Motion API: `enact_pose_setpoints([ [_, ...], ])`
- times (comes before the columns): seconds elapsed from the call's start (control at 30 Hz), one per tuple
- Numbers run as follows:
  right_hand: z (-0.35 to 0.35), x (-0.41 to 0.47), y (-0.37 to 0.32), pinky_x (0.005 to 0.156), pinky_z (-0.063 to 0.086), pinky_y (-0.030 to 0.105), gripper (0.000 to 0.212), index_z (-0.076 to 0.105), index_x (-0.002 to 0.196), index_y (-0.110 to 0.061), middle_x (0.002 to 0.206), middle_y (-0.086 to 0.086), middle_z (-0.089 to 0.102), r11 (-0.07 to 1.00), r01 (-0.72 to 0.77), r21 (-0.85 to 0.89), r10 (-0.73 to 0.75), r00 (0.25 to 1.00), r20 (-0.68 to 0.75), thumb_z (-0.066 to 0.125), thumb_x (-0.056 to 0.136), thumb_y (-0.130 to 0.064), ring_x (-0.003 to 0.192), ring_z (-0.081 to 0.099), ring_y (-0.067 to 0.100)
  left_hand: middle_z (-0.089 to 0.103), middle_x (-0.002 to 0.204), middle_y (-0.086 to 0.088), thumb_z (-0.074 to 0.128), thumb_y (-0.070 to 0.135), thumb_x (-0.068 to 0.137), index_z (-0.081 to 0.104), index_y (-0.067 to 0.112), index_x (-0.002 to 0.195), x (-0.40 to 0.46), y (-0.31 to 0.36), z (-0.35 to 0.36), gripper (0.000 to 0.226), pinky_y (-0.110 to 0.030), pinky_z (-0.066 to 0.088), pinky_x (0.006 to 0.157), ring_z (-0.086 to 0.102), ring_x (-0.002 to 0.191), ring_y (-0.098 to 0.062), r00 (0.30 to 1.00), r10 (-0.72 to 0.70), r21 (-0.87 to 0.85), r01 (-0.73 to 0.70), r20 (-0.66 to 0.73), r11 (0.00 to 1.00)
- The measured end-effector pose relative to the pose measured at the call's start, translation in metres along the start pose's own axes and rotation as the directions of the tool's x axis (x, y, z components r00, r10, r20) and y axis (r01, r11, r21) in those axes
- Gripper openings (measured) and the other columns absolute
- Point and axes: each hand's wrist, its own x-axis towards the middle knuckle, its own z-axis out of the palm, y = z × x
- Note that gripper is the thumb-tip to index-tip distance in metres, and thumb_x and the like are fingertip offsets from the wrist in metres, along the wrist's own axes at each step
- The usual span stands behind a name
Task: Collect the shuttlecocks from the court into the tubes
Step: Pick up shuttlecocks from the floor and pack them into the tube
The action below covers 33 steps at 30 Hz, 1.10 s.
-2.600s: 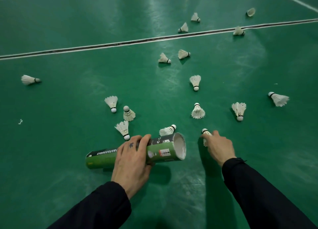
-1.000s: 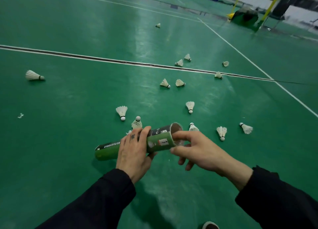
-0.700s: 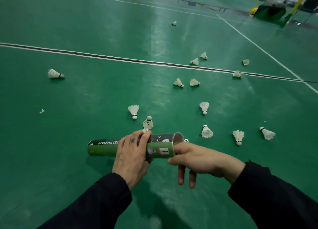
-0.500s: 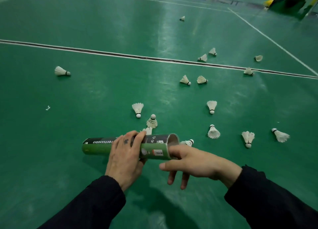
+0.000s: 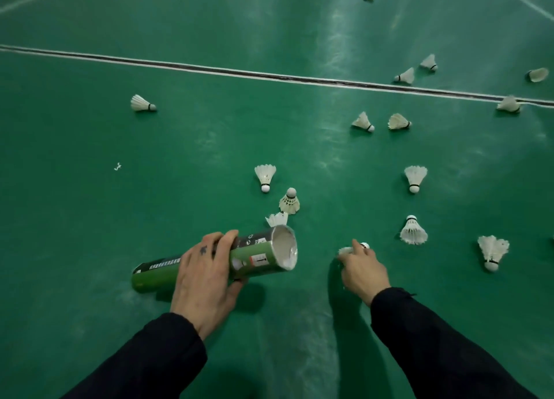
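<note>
My left hand (image 5: pixel 207 276) grips a green and black shuttlecock tube (image 5: pixel 257 255) held roughly level, its open mouth turned right towards me. My right hand (image 5: pixel 362 271) is down at the floor to the right of the tube mouth, fingers curled round a white shuttlecock (image 5: pixel 344 251) whose cork tip shows past my fingers. Several more white shuttlecocks lie on the green court: one (image 5: pixel 277 219) just behind the tube mouth, one (image 5: pixel 289 202) standing on its feathers beyond it, another (image 5: pixel 413 231) to the right.
A black and white court line (image 5: pixel 269 75) crosses the floor further out, with several shuttlecocks near and past it at the right. One shuttlecock (image 5: pixel 141 103) lies alone at the left. A small white scrap (image 5: pixel 117 166) lies on the floor.
My right hand left the tube mouth and dropped to the floor on the right, closing on a shuttlecock there. The tube mouth tilted up a little in my left hand. The view tipped downward.
</note>
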Motion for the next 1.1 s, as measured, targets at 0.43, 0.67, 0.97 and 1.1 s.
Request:
enact_pose_setpoints([
  [0.43,-0.123,-0.095,-0.039,0.069,0.058,0.025,0.022,0.074,0.100,-0.008,0.096,0.009,0.076,-0.094,0.359,0.929,0.144,0.928,-0.344,0.061,0.083,-0.004,0.080,0.068,0.016,0.050,0.134,-0.008,0.085,0.035,0.076,0.035,0.022,0.144,0.015,0.027,0.000,0.086,-0.048,0.040,0.109,0.055,0.117,-0.027,1.000,0.011,-0.052,-0.010,0.022,0.999],
  [0.67,-0.127,-0.125,-0.075,0.067,0.049,0.027,0.012,0.069,0.091,-0.040,0.094,-0.018,0.063,0.523,0.560,0.643,-0.226,0.818,-0.529,0.060,0.090,-0.032,0.071,0.061,0.011,0.052,0.131,-0.008,0.087,0.038,0.075,0.034,0.020,0.143,0.008,0.039,-0.006,0.088,-0.048,0.045,0.104,0.057,0.110,-0.026,0.999,0.039,-0.092,-0.041,-0.026,0.995],
  [0.97,-0.144,-0.139,-0.076,0.059,0.044,0.025,0.013,0.074,0.098,-0.025,0.095,-0.015,0.059,0.609,0.695,0.382,-0.287,0.642,-0.711,0.065,0.090,-0.032,0.060,0.051,0.011,0.052,0.129,-0.010,0.087,0.037,0.074,0.030,0.023,0.142,0.003,0.039,-0.015,0.089,-0.048,0.047,0.101,0.058,0.108,-0.028,0.994,0.054,-0.114,-0.065,-0.099,0.991],
  [1.1,-0.153,-0.148,-0.078,0.066,0.043,0.030,0.033,0.063,0.110,-0.024,0.078,-0.014,0.062,0.670,0.593,0.447,-0.514,0.804,-0.298,0.047,0.083,-0.032,0.069,0.058,0.008,0.053,0.128,-0.010,0.089,0.034,0.070,0.035,0.020,0.142,0.005,0.042,-0.019,0.091,-0.050,0.048,0.099,0.058,0.109,-0.031,0.987,0.087,-0.101,-0.101,-0.136,0.990],
])
